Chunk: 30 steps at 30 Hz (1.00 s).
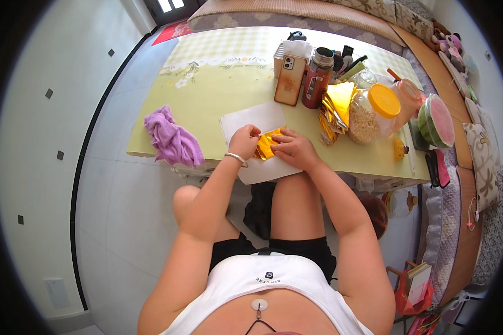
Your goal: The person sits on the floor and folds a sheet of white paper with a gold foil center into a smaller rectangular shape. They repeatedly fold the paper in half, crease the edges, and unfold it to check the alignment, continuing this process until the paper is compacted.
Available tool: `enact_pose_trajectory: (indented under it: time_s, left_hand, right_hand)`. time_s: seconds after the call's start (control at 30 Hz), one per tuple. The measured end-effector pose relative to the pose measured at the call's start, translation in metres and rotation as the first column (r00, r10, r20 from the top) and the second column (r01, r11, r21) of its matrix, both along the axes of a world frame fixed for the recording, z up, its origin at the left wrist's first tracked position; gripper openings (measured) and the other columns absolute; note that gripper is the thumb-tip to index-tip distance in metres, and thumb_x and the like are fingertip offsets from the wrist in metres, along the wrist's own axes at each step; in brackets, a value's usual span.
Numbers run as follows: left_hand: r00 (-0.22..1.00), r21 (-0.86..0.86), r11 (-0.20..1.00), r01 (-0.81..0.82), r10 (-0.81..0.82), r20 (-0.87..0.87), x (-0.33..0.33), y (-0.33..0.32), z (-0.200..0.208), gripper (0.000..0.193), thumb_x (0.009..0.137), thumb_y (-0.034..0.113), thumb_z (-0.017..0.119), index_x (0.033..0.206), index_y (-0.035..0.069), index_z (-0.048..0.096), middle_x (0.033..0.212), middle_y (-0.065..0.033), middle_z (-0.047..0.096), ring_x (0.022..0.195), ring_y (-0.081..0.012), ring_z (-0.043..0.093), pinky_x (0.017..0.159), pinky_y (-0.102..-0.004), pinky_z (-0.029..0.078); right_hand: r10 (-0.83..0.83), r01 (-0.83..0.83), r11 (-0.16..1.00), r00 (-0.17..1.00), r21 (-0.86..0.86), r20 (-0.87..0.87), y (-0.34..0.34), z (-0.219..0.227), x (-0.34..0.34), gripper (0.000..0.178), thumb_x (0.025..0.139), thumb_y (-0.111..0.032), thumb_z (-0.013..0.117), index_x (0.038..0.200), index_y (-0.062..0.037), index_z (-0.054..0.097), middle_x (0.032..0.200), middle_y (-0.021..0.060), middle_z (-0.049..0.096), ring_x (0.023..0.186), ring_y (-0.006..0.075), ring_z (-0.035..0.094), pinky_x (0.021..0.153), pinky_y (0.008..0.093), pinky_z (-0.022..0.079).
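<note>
A small piece of gold foil paper (266, 145), creased and partly folded, lies between my hands near the table's front edge. My left hand (243, 142), with a pale bangle at the wrist, is closed with its fingertips at the foil's left side. From the right, my right hand (296, 151) grips the foil's other side, fingers bent over it. Under both hands is a white paper sheet (268, 172), its front part reaching past the table edge above my thigh. Its far part shows beyond the foil. Some fingertips are hidden.
A purple cloth (172, 138) lies at the table's left. Further back stand a phone (290, 80) and a red flask (317, 78). To the right are stacked gold foil sheets (337, 106), a yellow-lidded jar (369, 114) and a cut watermelon (437, 121).
</note>
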<state>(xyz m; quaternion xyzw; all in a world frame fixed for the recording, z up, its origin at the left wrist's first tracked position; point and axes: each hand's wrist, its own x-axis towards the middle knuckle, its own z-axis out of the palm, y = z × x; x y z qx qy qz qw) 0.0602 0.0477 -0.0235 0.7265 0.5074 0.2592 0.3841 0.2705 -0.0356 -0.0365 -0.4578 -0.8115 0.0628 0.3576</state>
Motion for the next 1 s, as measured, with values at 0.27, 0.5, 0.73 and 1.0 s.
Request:
enact_pose_trajectory:
  time_s: [0.27,0.5,0.73,1.0]
  left_hand:
    - [0.959,0.588,0.806,0.070,0.109,-0.263,-0.021,-0.020,0.027,0.051,0.063,0.009,0.087,0.109,0.004,0.066,0.105,-0.0112,0.064,0.099,-0.0271,0.062,0.091,-0.0384,0.052]
    - [0.773,0.218,0.976,-0.027,0.158,-0.615,-0.021,-0.002,0.042,0.064,0.058,0.041,0.093,0.107,0.009,0.068,0.098,-0.0104,0.066,0.103,-0.0329,0.061,0.091,-0.0434,0.049]
    - [0.885,0.458,0.848,0.268,-0.029,-0.465,-0.023,-0.009,0.027,0.028,0.067,0.019,0.082,0.087,0.008,0.067,0.085,-0.0097,0.064,0.089,-0.0323,0.062,0.079,-0.0462,0.051]
    - [0.893,0.648,0.692,0.317,0.013,-0.450,-0.024,-0.047,-0.011,0.030,0.083,0.007,0.058,0.110,-0.005,0.064,0.114,-0.0212,0.068,0.114,-0.0324,0.064,0.097,-0.0399,0.051]
  right_hand:
    - [-0.067,0.091,0.954,0.993,-0.284,0.094,0.027,0.021,-0.004,0.017,0.074,-0.015,0.078,0.089,-0.0099,0.072,0.123,0.0060,0.069,0.108,0.0295,0.062,0.092,0.0441,0.050]
    - [-0.112,0.157,0.979,0.946,-0.129,0.305,0.054,0.022,-0.009,0.087,0.072,-0.017,0.078,0.150,-0.0160,0.040,0.143,0.0081,0.053,0.130,0.0293,0.049,0.119,0.0511,0.026]
    - [0.146,0.032,0.951,0.831,-0.307,0.537,0.067,0.058,-0.033,0.069,0.074,-0.012,0.074,0.140,-0.0143,0.053,0.131,0.0059,0.061,0.128,0.0277,0.051,0.120,0.0512,0.024]
    - [0.171,-0.078,0.978,0.832,-0.194,0.528,0.040,0.022,-0.007,0.045,0.092,-0.021,0.062,0.135,-0.0090,0.056,0.141,0.0066,0.055,0.139,0.0236,0.042,0.121,0.0453,0.024]
